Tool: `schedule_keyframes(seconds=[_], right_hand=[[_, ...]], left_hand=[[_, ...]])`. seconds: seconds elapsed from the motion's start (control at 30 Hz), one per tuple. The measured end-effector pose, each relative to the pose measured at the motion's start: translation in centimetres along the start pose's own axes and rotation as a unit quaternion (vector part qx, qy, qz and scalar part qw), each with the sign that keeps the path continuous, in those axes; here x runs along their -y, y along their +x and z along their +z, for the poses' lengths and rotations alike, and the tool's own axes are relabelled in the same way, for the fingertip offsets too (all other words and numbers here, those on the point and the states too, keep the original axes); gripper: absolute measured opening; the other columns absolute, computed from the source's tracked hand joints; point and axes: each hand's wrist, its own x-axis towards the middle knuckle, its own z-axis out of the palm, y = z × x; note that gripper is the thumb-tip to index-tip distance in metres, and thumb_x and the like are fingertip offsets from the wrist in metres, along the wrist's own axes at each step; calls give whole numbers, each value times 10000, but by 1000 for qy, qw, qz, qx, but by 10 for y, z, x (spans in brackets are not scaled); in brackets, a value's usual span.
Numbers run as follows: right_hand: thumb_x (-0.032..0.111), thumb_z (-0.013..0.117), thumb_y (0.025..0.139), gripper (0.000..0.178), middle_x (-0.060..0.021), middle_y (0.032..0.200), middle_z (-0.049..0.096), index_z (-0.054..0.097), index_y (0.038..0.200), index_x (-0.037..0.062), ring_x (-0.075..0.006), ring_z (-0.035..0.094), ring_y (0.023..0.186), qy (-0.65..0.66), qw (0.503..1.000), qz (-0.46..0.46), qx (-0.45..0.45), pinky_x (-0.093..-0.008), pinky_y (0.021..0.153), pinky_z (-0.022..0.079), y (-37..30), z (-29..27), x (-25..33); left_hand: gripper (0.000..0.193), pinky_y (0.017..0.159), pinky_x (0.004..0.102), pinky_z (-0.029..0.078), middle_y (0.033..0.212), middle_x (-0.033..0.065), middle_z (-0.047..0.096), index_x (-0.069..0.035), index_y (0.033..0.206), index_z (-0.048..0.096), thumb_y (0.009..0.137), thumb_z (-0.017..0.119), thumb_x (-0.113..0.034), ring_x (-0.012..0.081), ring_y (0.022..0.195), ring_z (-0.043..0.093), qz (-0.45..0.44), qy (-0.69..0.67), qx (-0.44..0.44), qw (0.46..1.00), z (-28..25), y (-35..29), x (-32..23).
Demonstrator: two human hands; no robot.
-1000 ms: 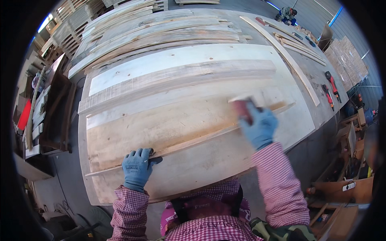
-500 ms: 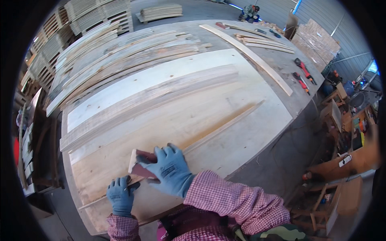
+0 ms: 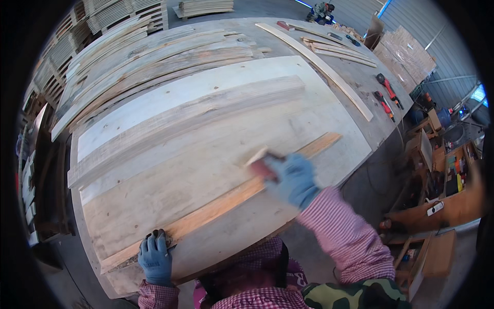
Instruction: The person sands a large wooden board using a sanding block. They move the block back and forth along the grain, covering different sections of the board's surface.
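A long, narrow wooden strip (image 3: 218,205) lies with its wide orange-tan face up, slanting across a pale plywood sheet (image 3: 170,180). Near the strip's left end, my left hand (image 3: 156,263), in a blue-grey glove, has its fingers curled over the near edge. My right hand (image 3: 296,180), gloved alike, grips a sanding block (image 3: 264,169) wrapped in dark red sandpaper. The block is blurred by motion and is over the strip's right half; whether it touches the wood I cannot tell.
A stack of thin greyish boards (image 3: 206,105) lies beyond the strip. More rough planks (image 3: 154,67) cover the table's far left. A long lath (image 3: 319,69) and two red-and-black power tools (image 3: 388,88) are at the right. A person (image 3: 320,11) crouches far back.
The strip, which stood on its narrow edge, now lies with its wide face up. My right hand has swept right and away with the sanding block. My left hand stays near the strip's left end.
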Motion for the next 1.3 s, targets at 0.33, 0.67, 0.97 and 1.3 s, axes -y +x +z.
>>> schedule_keyframes(seconds=[0.33, 0.67, 0.97, 1.3], right_hand=[[447, 678, 781, 608, -186, 1005, 690, 620, 1336, 206, -363, 649, 926, -16, 997, 81, 4, -480, 806, 530, -9, -5, -58], [455, 753, 747, 682, -189, 940, 633, 611, 1354, 178, -363, 597, 856, 52, 998, 21, 9, -499, 772, 478, -21, -9, 17], [437, 745, 741, 639, -155, 1003, 651, 605, 1331, 237, -341, 632, 884, 59, 992, -2, -108, -491, 777, 514, -13, -4, -7], [518, 673, 790, 654, -160, 948, 698, 593, 1344, 179, -350, 666, 808, -17, 987, 126, -94, -472, 734, 527, -1, -8, -123]], left_hand=[[358, 792, 407, 548, 1108, 90, 672, -116, 1187, 654, 832, 658, -164, 294, 1024, 653, 4, -22, 36, 999, -3, -4, 5], [424, 717, 418, 521, 1051, 72, 670, -130, 1159, 644, 785, 726, -314, 280, 934, 655, 9, -22, 58, 998, -5, 3, 7], [393, 695, 427, 505, 943, 53, 673, -137, 1104, 664, 790, 761, -354, 275, 849, 655, 26, -78, 107, 991, -17, 25, 24], [350, 691, 458, 470, 932, 58, 671, -142, 1073, 657, 801, 744, -344, 300, 873, 646, 38, -65, 112, 991, -10, 37, 24]])
